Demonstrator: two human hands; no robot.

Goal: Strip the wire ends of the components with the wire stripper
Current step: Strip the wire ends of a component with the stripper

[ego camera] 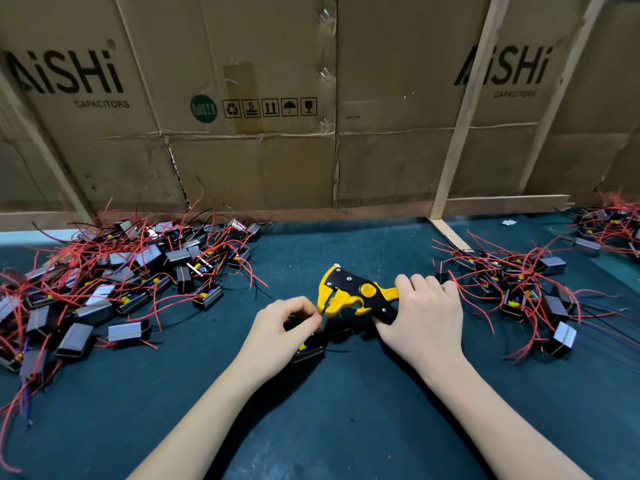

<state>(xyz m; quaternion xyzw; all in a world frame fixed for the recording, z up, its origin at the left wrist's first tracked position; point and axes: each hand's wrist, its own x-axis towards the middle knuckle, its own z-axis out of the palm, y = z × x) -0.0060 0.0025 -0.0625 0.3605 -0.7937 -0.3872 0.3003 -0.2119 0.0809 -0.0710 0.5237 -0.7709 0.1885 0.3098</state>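
A worker's right hand (424, 315) gripped the yellow wire stripper (349, 294) while the left hand (282, 329) pinched a wire end at its mouth, the component (309, 351) resting on the green mat (329, 427) below; feeding the wire in and squeezing appeared next

I see an electronics assembly workshop: heaps of wired components (114, 282) on the surface (311, 427), capacitor cartons (242, 140) behind.
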